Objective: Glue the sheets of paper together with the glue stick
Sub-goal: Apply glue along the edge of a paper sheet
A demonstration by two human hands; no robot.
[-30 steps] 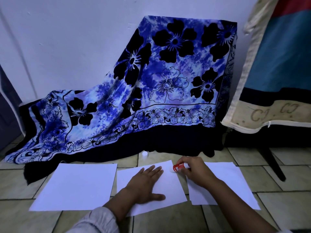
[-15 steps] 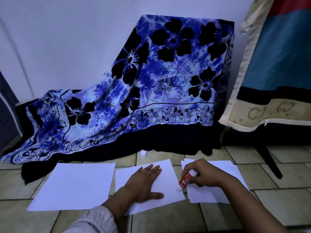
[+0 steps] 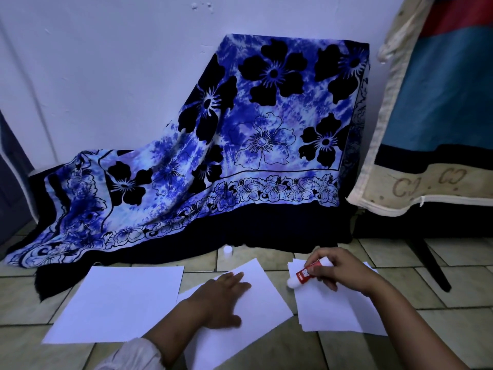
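Three lots of white paper lie on the tiled floor. My left hand (image 3: 218, 303) rests flat, fingers spread, on the middle sheet (image 3: 264, 297). A single sheet (image 3: 117, 303) lies to its left. My right hand (image 3: 338, 271) grips a red and white glue stick (image 3: 304, 273), tilted, its white tip pointing down-left at the near left part of the right stack of sheets (image 3: 336, 313). The glue stick's small white cap (image 3: 227, 250) stands on the floor behind the middle sheet.
A blue flowered cloth (image 3: 240, 145) drapes over something against the white wall just beyond the papers. A blue, red and cream cushion-like piece (image 3: 437, 108) hangs at the right above a dark leg (image 3: 429, 260). Tiled floor (image 3: 440, 324) surrounds the sheets.
My right hand has carried the glue stick from the middle sheet's far right corner over to the right stack, tipping its end downward. My left hand stays flat on the middle sheet.
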